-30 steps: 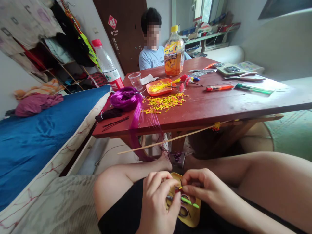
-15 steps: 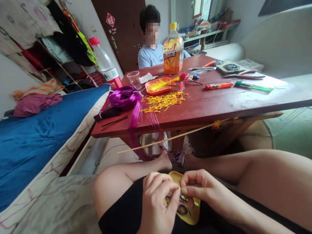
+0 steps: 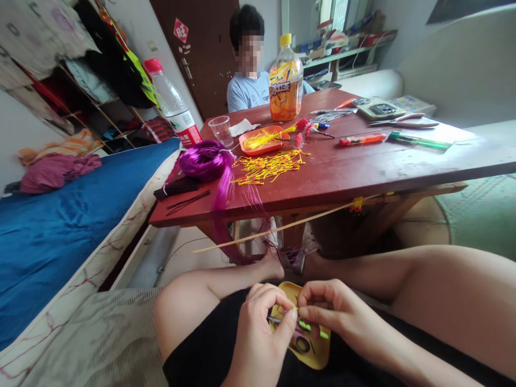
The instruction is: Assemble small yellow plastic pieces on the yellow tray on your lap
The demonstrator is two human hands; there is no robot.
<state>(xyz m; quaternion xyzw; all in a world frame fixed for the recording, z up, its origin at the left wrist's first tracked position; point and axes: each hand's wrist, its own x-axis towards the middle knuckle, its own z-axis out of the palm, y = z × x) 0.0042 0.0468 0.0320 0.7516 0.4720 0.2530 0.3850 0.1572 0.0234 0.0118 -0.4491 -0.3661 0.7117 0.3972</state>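
My left hand (image 3: pixel 262 328) and my right hand (image 3: pixel 332 305) meet above my lap, both closed in a pinch. Between their fingertips shows a tiny yellow strand (image 3: pixel 295 308); most of it is hidden by the fingers. Under the hands, a yellow tray (image 3: pixel 319 357) rests on my lap. In it lie a dark ring-shaped item (image 3: pixel 302 344) and a bright green piece (image 3: pixel 323 335), partly covered by my hands. On the table, a pile of yellow stems with red tips (image 3: pixel 274 166) lies before an orange tray (image 3: pixel 264 149) of yellow strands.
A purple fibre bundle (image 3: pixel 207 161) hangs over the front edge of the red table (image 3: pixel 334 172). A thin stick (image 3: pixel 278 230) juts out below that edge. Bottles, a clear cup (image 3: pixel 221 131), pens and a phone (image 3: pixel 381 110) stand or lie farther back. A person (image 3: pixel 248 91) sits opposite.
The left fingers have shifted slightly, uncovering more of the tray and a dark thin item in it. Both hands stay pinched together at the yellow strand.
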